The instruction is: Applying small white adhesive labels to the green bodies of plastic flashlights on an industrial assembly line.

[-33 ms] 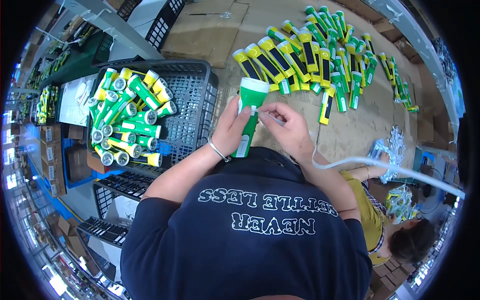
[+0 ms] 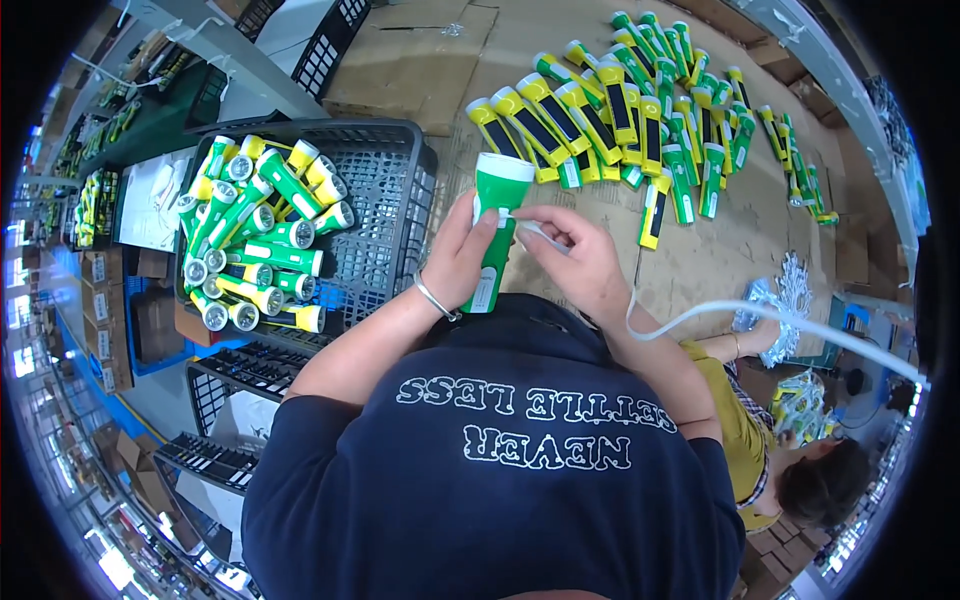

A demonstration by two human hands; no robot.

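Note:
My left hand point(image 2: 458, 252) is wrapped round the body of a green flashlight point(image 2: 506, 183) with a white rim, held upright in front of my chest with its head pointing away from me. Its thumb lies by the white switch on the flashlight's neck. At that same spot, the thumb and forefinger of my right hand point(image 2: 578, 255) pinch a narrow white strip point(image 2: 541, 234). One end of the strip touches the neck beside the switch. The rest of it runs under my right fingers, where I cannot follow it.
A black crate point(image 2: 385, 205) on the left holds several green and yellow flashlights point(image 2: 285, 185). Many more flashlights point(image 2: 605, 115) lie heaped on the cardboard-covered table point(image 2: 410, 60). A long white band point(image 2: 740, 308) loops past my right forearm. A co-worker point(image 2: 735, 430) sits at lower right, near silvery strands point(image 2: 790, 300).
The flashlight and both hands have shifted slightly left. The long white band at the right has risen a little, and the co-worker's hand by the silvery strands has moved slightly.

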